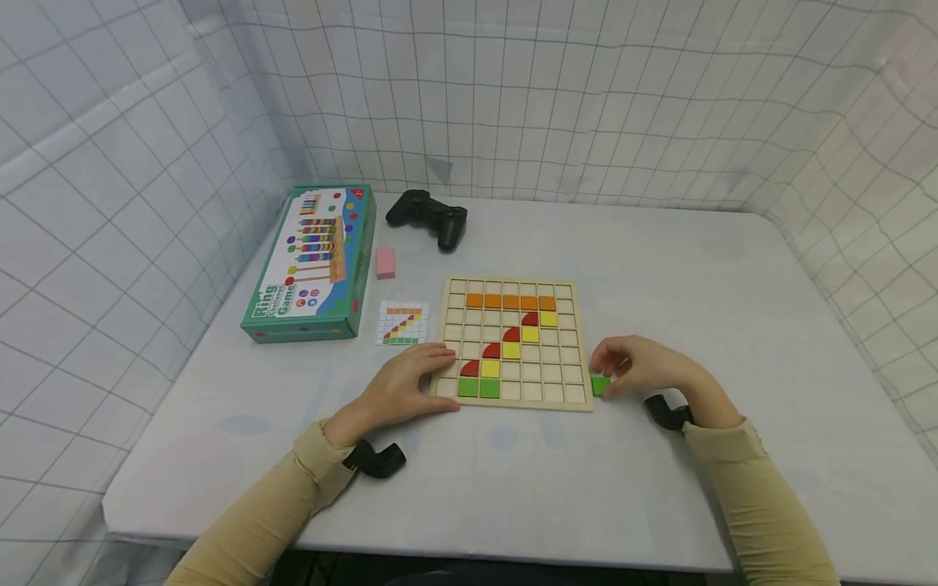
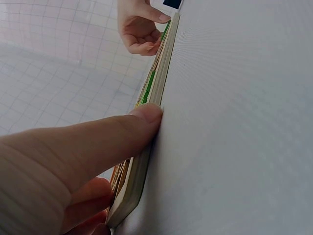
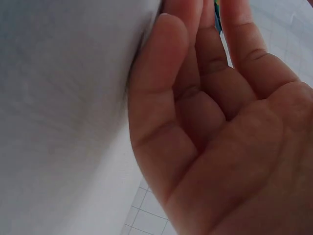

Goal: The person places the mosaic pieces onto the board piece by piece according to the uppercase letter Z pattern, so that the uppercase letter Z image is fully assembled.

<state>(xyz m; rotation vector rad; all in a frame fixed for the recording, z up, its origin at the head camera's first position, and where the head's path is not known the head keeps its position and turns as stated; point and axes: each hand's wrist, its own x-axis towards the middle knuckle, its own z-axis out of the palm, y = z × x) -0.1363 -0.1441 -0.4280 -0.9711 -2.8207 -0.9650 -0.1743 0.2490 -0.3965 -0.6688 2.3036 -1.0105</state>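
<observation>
A wooden grid board point(image 1: 542, 392) lies flat on the table. Orange tiles point(image 1: 510, 302) form a row near its top; red quarter-round tiles point(image 1: 492, 351) and yellow tiles point(image 1: 510, 351) step down in a diagonal. Two green tiles point(image 1: 467, 388) sit at the bottom left. My left hand point(image 1: 401, 382) holds the board's lower left corner, its thumb point(image 2: 146, 113) against the front edge and fingers over the left side. Just off the right edge, my right hand point(image 1: 645, 366) pinches a loose green tile point(image 1: 600, 386). The right wrist view shows curled fingers, the tile hidden.
A pattern card point(image 1: 402, 323) lies left of the board, showing a similar coloured design. Behind it are a pink block point(image 1: 385, 263) and a black game controller point(image 1: 428, 218). A green game box point(image 1: 311, 264) stands at the left. Grid-patterned cloth walls surround the white table.
</observation>
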